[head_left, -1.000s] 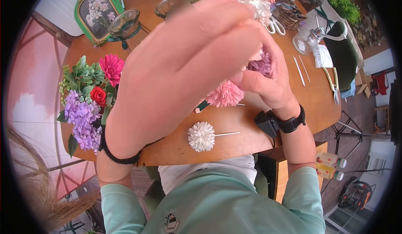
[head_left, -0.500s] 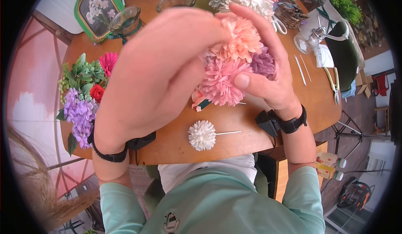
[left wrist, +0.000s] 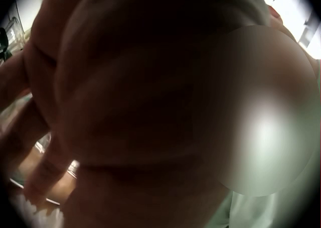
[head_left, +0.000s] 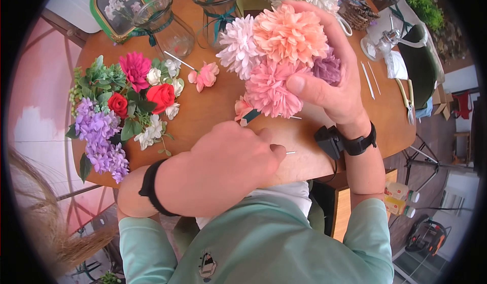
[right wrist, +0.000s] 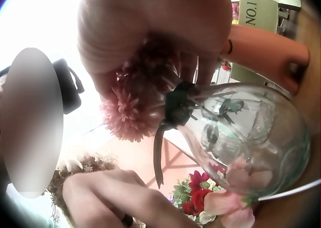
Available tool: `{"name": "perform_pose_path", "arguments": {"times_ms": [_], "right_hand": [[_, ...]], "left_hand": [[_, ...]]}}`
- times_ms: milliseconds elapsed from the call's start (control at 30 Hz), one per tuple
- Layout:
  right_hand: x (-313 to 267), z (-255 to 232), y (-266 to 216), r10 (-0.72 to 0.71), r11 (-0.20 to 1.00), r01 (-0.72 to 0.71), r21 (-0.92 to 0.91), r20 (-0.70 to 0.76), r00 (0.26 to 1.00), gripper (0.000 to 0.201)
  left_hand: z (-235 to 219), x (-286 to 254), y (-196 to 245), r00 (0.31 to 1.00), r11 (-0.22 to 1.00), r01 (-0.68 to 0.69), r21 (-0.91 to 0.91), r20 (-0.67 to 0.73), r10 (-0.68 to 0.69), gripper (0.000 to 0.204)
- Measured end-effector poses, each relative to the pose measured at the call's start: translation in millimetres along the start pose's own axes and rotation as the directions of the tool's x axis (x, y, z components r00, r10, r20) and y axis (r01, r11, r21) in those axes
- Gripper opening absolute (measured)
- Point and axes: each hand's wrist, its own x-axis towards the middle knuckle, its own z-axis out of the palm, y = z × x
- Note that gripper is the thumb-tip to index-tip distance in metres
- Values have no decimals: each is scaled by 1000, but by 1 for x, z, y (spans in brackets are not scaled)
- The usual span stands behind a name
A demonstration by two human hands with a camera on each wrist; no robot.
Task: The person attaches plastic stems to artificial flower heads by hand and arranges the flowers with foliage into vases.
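In the head view my right hand (head_left: pixel 337 83) curls round a bunch of artificial pompom flowers, peach (head_left: pixel 291 32), pink (head_left: pixel 271 88), pale lilac (head_left: pixel 239 45) and purple (head_left: pixel 327 67). The right wrist view shows their stems in a glass vase (right wrist: pixel 296 142) tied with a dark green ribbon (right wrist: pixel 176 105). My left hand (head_left: pixel 223 164) is low over the table's near edge. A thin white stick (head_left: pixel 290 152) sticks out beyond its thumb. White petals (left wrist: pixel 37 210) show right at its fingertips in the left wrist view; I cannot tell whether it grips that flower.
Two glass vases (head_left: pixel 175 38) (head_left: pixel 218 15) and a green picture frame (head_left: pixel 119 10) stand at the back. A mixed bouquet (head_left: pixel 134 71) lies left, beside a loose pink flower (head_left: pixel 204 76). Pliers (head_left: pixel 407 98) and thin white sticks (head_left: pixel 368 81) lie right. A drawer unit (head_left: pixel 335 210) adjoins the table.
My left hand has come down from the flower bunch toward the table's near edge, covering the white flower there. My right hand keeps hold of the bunch, which now shows more fully.
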Motion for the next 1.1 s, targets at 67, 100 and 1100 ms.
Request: {"name": "perform_pose_path", "arguments": {"times_ms": [67,100,1100], "right_hand": [[0,-1,-1,-11,1000,11,-5,4,1000,96],[0,-1,-2,-4,1000,3,12,9,1000,96],[0,-3,3,-7,997,4,80,40,999,90]], "left_hand": [[0,2,-3,997,998,42,42,62,-45,21],[-3,2,-6,999,1000,-5,-1,36,5,19],[-55,-51,-52,363,695,-458,-554,-830,-423,44]]}}
